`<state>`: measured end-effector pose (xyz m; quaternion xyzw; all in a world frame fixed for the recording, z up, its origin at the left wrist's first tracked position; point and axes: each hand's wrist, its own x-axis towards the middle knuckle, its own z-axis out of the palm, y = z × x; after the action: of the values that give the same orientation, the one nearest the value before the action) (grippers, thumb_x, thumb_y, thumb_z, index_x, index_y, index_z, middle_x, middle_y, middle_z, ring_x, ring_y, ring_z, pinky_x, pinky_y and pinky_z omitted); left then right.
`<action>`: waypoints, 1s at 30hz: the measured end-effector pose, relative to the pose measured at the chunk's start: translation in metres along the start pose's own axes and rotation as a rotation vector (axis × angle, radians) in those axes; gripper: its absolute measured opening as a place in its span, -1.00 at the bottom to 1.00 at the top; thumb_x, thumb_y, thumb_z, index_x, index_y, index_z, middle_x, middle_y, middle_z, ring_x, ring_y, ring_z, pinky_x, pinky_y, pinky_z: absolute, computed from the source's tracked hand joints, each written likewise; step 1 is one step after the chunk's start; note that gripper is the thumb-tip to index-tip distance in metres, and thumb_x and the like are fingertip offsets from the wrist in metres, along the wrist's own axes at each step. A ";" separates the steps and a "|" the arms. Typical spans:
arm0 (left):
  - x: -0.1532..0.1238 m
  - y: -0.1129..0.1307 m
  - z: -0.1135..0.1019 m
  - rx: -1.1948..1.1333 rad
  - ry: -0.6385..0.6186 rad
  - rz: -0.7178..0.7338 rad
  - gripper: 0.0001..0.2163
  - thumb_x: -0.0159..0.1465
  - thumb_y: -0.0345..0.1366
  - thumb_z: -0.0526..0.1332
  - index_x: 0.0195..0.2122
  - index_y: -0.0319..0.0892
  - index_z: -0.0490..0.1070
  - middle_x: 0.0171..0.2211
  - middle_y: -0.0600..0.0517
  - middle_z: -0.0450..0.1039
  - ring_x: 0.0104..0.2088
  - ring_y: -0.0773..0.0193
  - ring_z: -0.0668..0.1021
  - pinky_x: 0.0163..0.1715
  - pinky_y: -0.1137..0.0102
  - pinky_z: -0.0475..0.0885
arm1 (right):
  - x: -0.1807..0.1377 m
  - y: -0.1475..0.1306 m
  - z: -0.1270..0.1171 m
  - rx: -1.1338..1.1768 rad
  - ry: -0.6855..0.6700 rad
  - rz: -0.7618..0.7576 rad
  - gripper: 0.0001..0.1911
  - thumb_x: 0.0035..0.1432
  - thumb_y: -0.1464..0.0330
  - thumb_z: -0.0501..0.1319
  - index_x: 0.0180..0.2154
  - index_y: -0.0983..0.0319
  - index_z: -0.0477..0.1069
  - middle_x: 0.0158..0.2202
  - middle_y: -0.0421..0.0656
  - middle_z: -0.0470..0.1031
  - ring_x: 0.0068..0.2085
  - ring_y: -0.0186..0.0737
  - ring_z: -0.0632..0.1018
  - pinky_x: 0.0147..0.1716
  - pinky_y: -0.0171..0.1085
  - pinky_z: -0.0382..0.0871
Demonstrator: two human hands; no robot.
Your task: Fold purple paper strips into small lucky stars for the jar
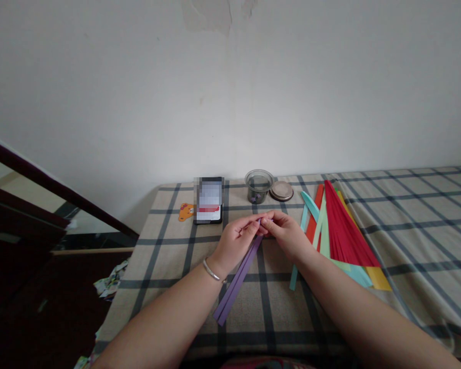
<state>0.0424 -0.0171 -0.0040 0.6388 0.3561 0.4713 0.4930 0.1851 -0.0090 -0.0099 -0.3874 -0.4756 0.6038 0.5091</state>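
Note:
Purple paper strips (238, 284) hang down toward me from between my hands, their long ends lying over the checked cloth. My left hand (241, 234) and my right hand (284, 230) meet above the table, thumbs and fingertips pinched together on the upper end of the strips. What shape the pinched end has is mostly hidden by the fingers. Just beyond the hands stands a clear plastic cup (258, 187) with small dark purple pieces at its bottom. A round lid (281, 191) lies beside it on the right.
A phone (208, 201) stands at the back left by an orange bear-shaped piece (185, 212). On the right lie fanned red paper strips (348, 230), with orange, green, blue and yellow ones around them. The checked cloth (169, 261) covers the table; its left edge drops to a dark floor with scraps.

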 end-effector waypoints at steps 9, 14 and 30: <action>-0.003 -0.012 0.000 -0.032 0.033 0.053 -0.81 0.28 -0.25 0.10 -0.15 -0.22 0.35 -0.41 0.05 0.43 -0.42 0.40 0.50 -0.34 0.47 0.45 | -0.001 -0.001 0.000 -0.004 -0.027 0.017 -0.67 -0.07 0.10 0.31 -0.55 0.23 0.36 -0.63 -0.27 0.39 -0.54 -0.36 0.37 -0.47 -0.32 0.23; -0.001 -0.011 0.000 -0.129 0.018 0.003 -0.81 0.25 -0.24 0.15 -0.17 -0.22 0.34 -0.46 0.07 0.43 -0.43 0.39 0.51 -0.34 0.44 0.45 | -0.002 0.001 -0.001 0.085 -0.071 0.058 -0.67 -0.05 0.11 0.31 -0.54 0.23 0.35 -0.62 -0.27 0.39 -0.53 -0.35 0.37 -0.46 -0.32 0.22; 0.002 -0.008 0.000 -0.478 0.055 -0.162 -0.81 0.13 -0.21 0.28 -0.29 -0.19 0.41 -0.56 0.13 0.43 -0.49 0.40 0.49 -0.34 0.41 0.43 | -0.002 0.005 -0.006 0.168 -0.116 0.102 -0.75 0.01 0.18 0.29 -0.49 0.24 0.40 -0.58 -0.26 0.37 -0.52 -0.37 0.32 -0.46 -0.33 0.13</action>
<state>0.0435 -0.0129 -0.0115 0.4603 0.2979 0.5185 0.6562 0.1900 -0.0100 -0.0167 -0.3315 -0.4314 0.6882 0.4800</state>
